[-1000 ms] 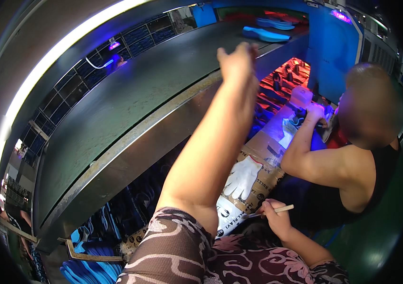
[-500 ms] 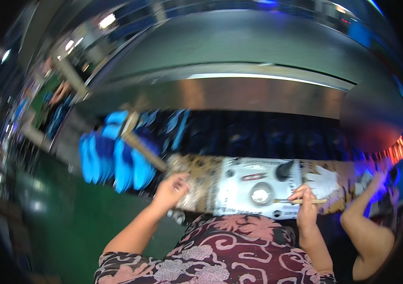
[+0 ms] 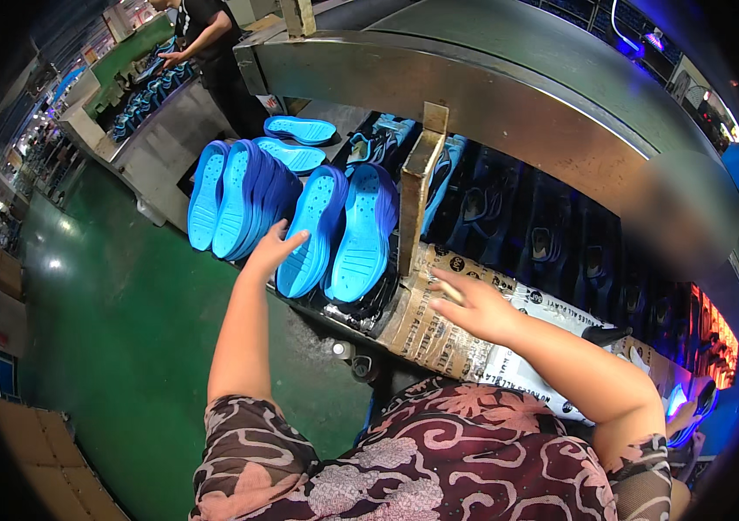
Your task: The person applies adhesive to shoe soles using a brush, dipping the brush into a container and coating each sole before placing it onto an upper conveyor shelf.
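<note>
My left hand [image 3: 272,250] is open, thumb apart from the fingers, at the near side of the blue shoe soles. It lies between a tall stack of soles [image 3: 244,195] and a shorter stack [image 3: 310,234]; whether it touches them I cannot tell. Another blue sole stack [image 3: 361,234] stands just to the right, and two more soles [image 3: 300,130] lie behind. My right hand [image 3: 478,311] is closed around a brush, whose pale handle [image 3: 449,290] shows between the fingers. The brush's other end is hidden. This hand is over the cardboard-covered ledge [image 3: 417,321].
A metal upright [image 3: 422,195] rises right of the soles, below a long metal beam [image 3: 474,82]. Dark shoes [image 3: 547,243] line the belt behind. White printed sheeting [image 3: 508,369] covers part of the ledge. A co-worker [image 3: 209,52] stands far left; a bottle [image 3: 342,350] is below the ledge.
The view has swung left. My left hand has reached forward to the soles, and my right hand has moved left with the brush from above the white sheeting.
</note>
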